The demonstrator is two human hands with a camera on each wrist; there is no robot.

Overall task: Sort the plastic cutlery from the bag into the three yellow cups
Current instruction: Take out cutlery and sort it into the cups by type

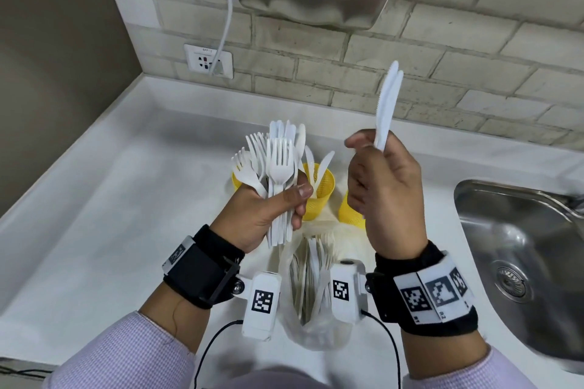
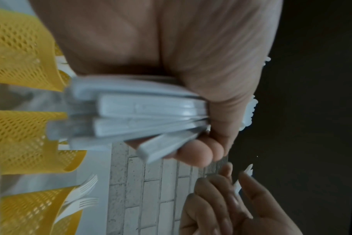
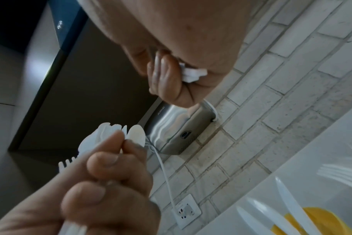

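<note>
A fanned bunch of white cutlery (image 1: 278,174), mostly forks with tines up, is gripped at the handles by the left hand (image 1: 268,211), thumb across the front and fingers curled behind. In the left wrist view the flat handle ends are seen stacked and splayed below the palm. Two white knives (image 1: 387,104), blades up and serrated edges showing, are pinched at the handles by the right hand (image 1: 385,189) between thumb and curled fingers, raised above and to the right of the bunch.

Three yellow mesh cups (image 1: 317,196) are seen on the counter (image 1: 94,215) just beyond and between the hands; knives stand in the middle one, forks in the left one. The clear bag (image 1: 316,287), with more cutlery inside, lies below the wrists. A sink (image 1: 521,246) borders the right hand's side; bare counter extends left of the left hand, and a brick wall (image 1: 442,73) closes the far edge.
</note>
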